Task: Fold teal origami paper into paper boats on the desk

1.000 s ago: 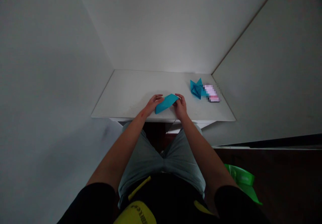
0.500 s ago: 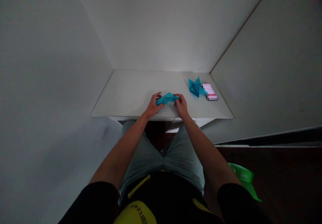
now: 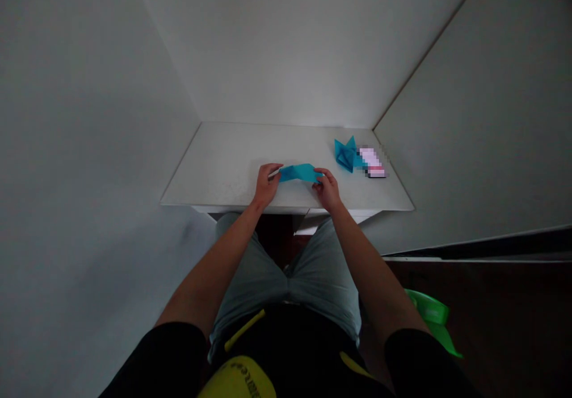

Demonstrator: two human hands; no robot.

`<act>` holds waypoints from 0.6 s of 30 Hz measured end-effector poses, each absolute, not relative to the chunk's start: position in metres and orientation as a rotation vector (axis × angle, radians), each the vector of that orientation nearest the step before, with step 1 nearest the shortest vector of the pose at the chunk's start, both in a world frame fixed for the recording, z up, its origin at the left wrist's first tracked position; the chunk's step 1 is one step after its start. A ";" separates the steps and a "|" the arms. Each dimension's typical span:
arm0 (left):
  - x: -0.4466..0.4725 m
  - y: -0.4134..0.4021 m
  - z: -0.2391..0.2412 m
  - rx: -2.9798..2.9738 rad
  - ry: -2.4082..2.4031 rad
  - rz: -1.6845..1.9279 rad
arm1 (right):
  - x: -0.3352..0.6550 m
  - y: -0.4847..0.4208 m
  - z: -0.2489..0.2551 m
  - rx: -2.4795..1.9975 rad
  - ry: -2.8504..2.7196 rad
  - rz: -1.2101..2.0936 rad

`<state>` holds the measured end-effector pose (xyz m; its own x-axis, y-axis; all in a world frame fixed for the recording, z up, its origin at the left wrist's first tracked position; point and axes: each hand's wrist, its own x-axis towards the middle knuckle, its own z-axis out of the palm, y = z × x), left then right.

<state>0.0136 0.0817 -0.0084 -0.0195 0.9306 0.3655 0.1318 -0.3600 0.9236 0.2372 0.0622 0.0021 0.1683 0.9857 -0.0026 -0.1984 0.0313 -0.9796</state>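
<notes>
A folded piece of blue paper stretches between my two hands, over the front half of the white desk. My left hand pinches its left end, where a pale edge shows between the fingers. At the other end, my right hand grips the paper between thumb and fingers. Its middle bows slightly upward. To the right of my hands lies a second blue folded-paper shape with pointed corners.
A phone-like object, its screen pixelated, lies by the folded shape near the desk's right edge. White walls enclose the desk at the back and sides. A green plastic item is at the lower right, beside my right arm.
My hands have moved apart, and the paper between them is now longer and flatter, with more of its surface showing. The folded shape and the phone-like object stay put.
</notes>
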 end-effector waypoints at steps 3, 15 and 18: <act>0.016 0.075 -0.005 1.773 1.180 1.410 | 0.236 0.063 0.001 -1.126 -0.970 1.158; 0.027 0.060 0.004 1.951 1.371 1.371 | 0.238 0.061 0.000 -1.122 -1.039 1.243; 0.027 0.060 0.004 1.876 1.364 1.388 | 0.240 0.059 0.001 -1.097 -1.087 1.238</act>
<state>0.0267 0.0598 0.0040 0.0127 0.8855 0.4645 0.4489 -0.4201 0.7886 0.2396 0.0589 0.0007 0.0316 0.9993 0.0194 -0.1483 0.0239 -0.9887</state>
